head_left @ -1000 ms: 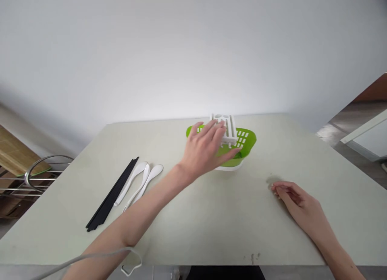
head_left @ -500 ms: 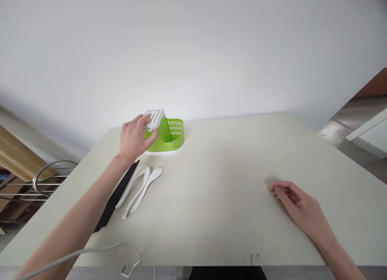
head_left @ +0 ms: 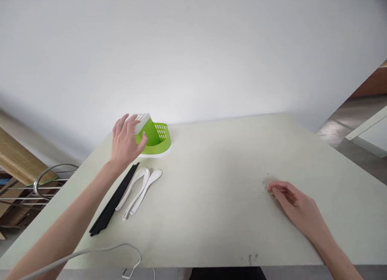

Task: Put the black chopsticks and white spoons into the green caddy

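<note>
A green and white cutlery holder [head_left: 151, 131] stands near the wall at the back left of the table. It has a taller box with a slotted white top and a lower basket with holes. My left hand [head_left: 124, 139] is at its left side, fingers spread, covering part of the slotted top; whether it touches cannot be made out. Below it lie black chopsticks [head_left: 115, 201] in a bundle and several white spoons [head_left: 146, 191] side by side. My right hand [head_left: 294, 203] rests on the table at the right, fingers curled, thumb near the index fingertip, nothing visible inside.
A white cable [head_left: 102, 247] loops over the front left of the table [head_left: 211, 191]. To the left of the table are a metal rack [head_left: 38, 187] and a wooden board [head_left: 22, 155]. The wall [head_left: 193, 58] runs along the table's back edge.
The cutlery holder has shifted to the left. My left hand, earlier gripping its white top, has moved left and spread its fingers. My right hand has hardly moved.
</note>
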Tool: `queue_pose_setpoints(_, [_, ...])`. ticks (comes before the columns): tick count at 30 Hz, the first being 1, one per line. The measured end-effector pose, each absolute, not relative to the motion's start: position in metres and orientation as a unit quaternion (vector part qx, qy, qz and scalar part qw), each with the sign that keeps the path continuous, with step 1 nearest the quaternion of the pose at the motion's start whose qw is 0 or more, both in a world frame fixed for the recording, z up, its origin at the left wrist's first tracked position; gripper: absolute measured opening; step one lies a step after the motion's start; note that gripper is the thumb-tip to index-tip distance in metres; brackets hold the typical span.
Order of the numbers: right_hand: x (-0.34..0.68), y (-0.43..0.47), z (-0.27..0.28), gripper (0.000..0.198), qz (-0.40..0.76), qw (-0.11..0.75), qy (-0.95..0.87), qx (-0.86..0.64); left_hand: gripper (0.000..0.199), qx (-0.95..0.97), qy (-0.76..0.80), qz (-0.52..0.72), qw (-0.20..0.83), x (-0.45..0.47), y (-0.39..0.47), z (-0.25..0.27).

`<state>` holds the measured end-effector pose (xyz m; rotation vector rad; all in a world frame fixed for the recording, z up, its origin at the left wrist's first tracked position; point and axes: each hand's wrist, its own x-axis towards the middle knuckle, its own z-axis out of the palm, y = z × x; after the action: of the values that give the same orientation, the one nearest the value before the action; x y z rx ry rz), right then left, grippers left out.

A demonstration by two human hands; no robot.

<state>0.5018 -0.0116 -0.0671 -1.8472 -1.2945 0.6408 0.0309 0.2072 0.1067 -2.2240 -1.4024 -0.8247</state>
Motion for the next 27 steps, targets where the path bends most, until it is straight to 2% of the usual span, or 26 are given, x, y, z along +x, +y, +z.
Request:
queue_pose_setpoints(4, [0.499,-0.011,-0.063,0.035,0.257,0.389,-0.500,-0.730,0.036,-0.862,-0.373,-0.313,0.142,0.071,0.196,0.083])
queue_pose_setpoints(7, [0.498,-0.012,-0.062,0.035,0.257,0.395,-0.499,-0.727,0.028,-0.894,-0.322,-0.308,0.055,0.108,0.186,0.059])
queue_pose_setpoints(13, [0.499,-0.011,-0.066,0.033,0.254,0.398,-0.488,-0.734,0.017,-0.837,-0.368,-0.278,-0.295,0.172,0.160,0.005])
queue_pose_setpoints(16, [0.500,-0.010,-0.069,0.033,0.249,0.404,-0.493,-0.729,0.024,-0.789,-0.392,-0.258,-0.398,0.187,0.153,-0.011])
queue_pose_setpoints(20, [0.500,-0.011,-0.071,0.034,0.243,0.409,-0.492,-0.729,0.039,-0.744,-0.417,-0.280,-0.442,0.189,0.152,-0.017])
queue_pose_setpoints(27, [0.504,-0.014,-0.080,0.034,0.239,0.398,-0.500,-0.731,0.041,-0.707,-0.433,-0.301,-0.471,0.182,0.154,-0.022])
